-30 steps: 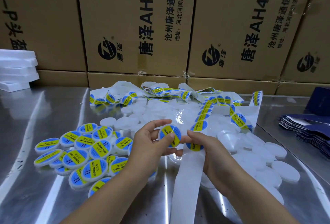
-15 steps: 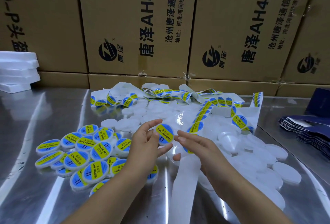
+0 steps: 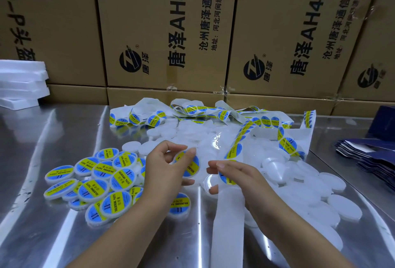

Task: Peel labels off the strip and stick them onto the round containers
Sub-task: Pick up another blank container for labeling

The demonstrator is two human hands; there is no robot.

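A round container point(image 3: 190, 168), already labelled, is gripped at its rim between the curled fingers and thumb of the left hand point(image 3: 162, 169) above the middle of the bench point(image 3: 42, 139). It is probably held tilted so that the sticker can be checked before it is added to the finished containers point(image 3: 96, 182), which are heaped apart toward the left edge. The strip point(image 3: 228, 225) is drawn from the far tangle toward the near edge, so the next label point(image 3: 227, 179) is brought under the right hand point(image 3: 241, 178). Its fingers are laid over that label with the thumb below; whether anything is actually pinched cannot be told. Blank containers point(image 3: 320, 193) are piled toward the right edge, within easy reach.
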